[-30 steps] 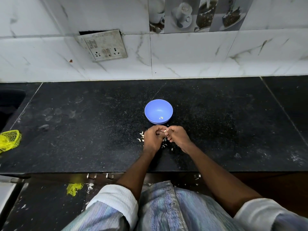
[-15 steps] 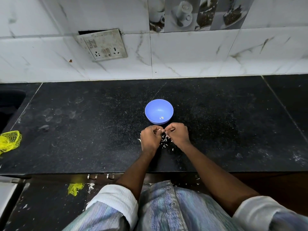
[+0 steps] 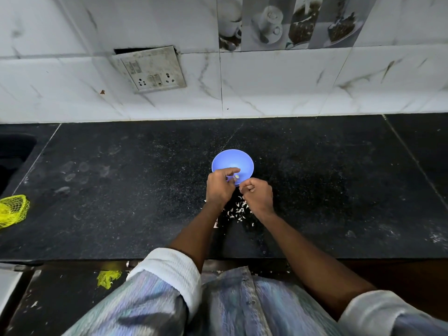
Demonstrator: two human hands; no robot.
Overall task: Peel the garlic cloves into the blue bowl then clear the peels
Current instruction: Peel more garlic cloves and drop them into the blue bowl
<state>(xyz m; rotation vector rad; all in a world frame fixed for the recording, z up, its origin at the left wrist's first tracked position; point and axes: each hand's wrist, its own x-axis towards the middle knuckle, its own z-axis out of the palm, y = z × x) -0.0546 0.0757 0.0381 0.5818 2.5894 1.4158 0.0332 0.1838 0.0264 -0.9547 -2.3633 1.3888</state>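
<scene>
Head cam, looking down, near to far. Closest: a person's striped shirt w/ rolled white cuffs, forearms reaching fwd over the black counter [image 3: 121,214]. Between the wrists lies a scatter of white garlic peels [image 3: 238,210] on the counter.

Right hand [image 3: 258,196] sits just behind the peels, fingers curled tight; whether it pinches a scrap of skin can't be told.

Left hand [image 3: 219,186] has shifted fwd vs. half a sec ago: then both hands met over the peel pile, now they're apart and the left reaches over the near rim of the blue bowl [image 3: 232,163], index finger stretched out, thumb and fingers pinching a small pale garlic clove [image 3: 236,176] above the bowl's inside.

Reads as: one clove done peeling, about to drop in. Peels not yet cleared.

Far left: yellow mesh bag [image 3: 13,210]. Behind: tiled wall w/ a socket plate [image 3: 151,69].
</scene>
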